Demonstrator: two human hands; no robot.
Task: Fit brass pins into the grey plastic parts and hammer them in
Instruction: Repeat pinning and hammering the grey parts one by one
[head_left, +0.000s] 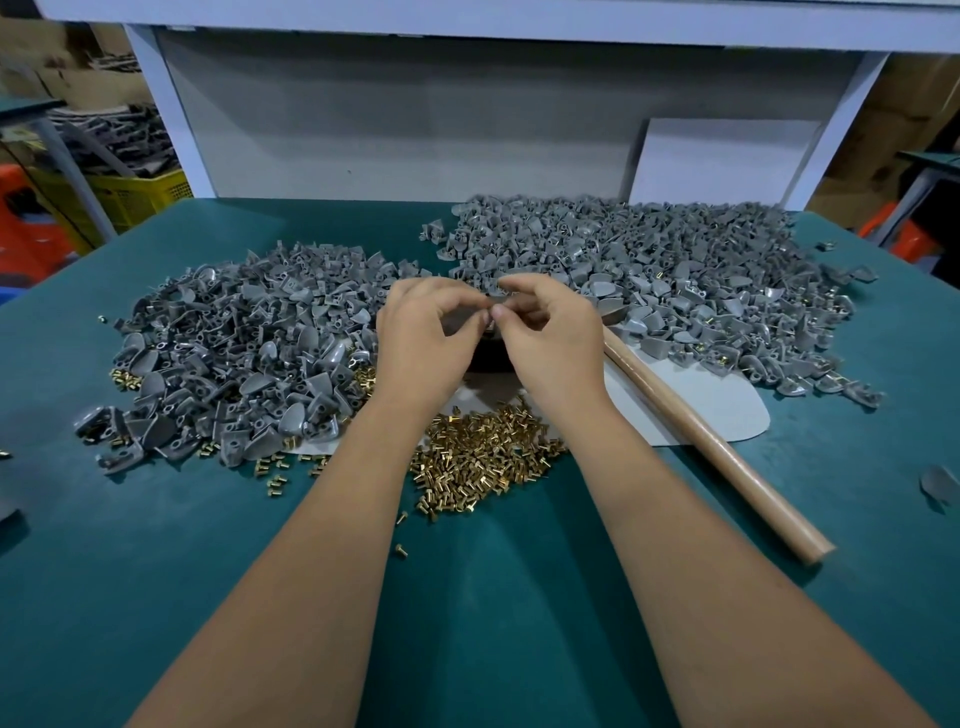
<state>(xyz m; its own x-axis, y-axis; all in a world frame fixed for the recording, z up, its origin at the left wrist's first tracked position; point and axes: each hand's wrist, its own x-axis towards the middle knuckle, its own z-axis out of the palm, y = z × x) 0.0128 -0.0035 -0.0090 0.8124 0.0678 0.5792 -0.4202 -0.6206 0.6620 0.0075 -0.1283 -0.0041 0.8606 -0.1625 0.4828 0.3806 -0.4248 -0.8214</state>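
While reaching forward over the dark green desk (156, 597), two bare forearms extending from the near edge toward the middle. Just beyond the wrists, lying heaped between the arms, a pile of small brass pins (483, 457), with a few strays scattered nearer and to the left. Partly under that heap, showing pale at the right, a flat light grey mat (701, 405). Crossing the mat, slanting from near right up toward the hands, a hammer with a long pale wooden handle (717, 452), its head mostly hidden behind the right hand. Meeting above a dark block (488, 358), the left hand (421, 338) and the right hand (550, 332), fingers curled and fingertips touching, pinching a small grey plastic part (493, 304) between them; whether a pin is in there too, cannot tell. Spreading to the left of the hands, a broad heap of loose grey plastic parts (234, 353), some brass pins lying along its near fringe. Spreading to the right and farther back, a larger heap of grey plastic parts with brass glinting in them (649, 270). Standing at the far edge, a grey back panel (389, 130), and leaning against it on the right, a white board (727, 161).
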